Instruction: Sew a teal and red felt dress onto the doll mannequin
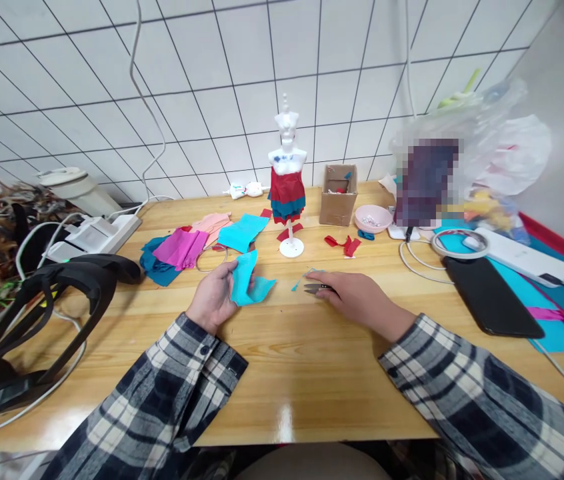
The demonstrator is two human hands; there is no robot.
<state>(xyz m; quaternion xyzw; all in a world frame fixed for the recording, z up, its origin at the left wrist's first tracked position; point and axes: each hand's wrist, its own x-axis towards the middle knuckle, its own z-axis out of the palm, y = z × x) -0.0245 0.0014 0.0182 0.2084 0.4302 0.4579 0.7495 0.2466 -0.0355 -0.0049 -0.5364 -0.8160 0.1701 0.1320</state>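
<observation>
Plaid sleeves (pixel 127 407) lie nearest the viewer, both forearms angled inward over the wooden table (pixel 282 373), an arrangement that probably steadies the wrists. Left hand (pixel 212 297): palm partly turned up, thumb and fingers pinching the turquoise cloth (pixel 243 283) at its left edge, so that most of the piece stands free and its folded end points towards the right hand (pixel 357 297). Right hand: fingers closed together round the handles of small dark scissors (pixel 315 289), the index finger reaching forward beside a thin blue scrap (pixel 307 272); whether that finger touches the scrap cannot be told. The blades stand slightly parted and face the cloth, apart from it, apparently held low to keep the points under control. Relative to the fingers, the cloth sits within the left fingertips and to the left of the blades. Behind, a white doll form (pixel 287 163) in a red and teal skirt (pixel 287 195) stands upright between the hands, presumably for easy viewing. Spare cloth (pixel 245 231) lies beyond the left hand; a pink bowl (pixel 373 218) and a cardboard box (pixel 337 205) stand beyond the right, likely within reach.
</observation>
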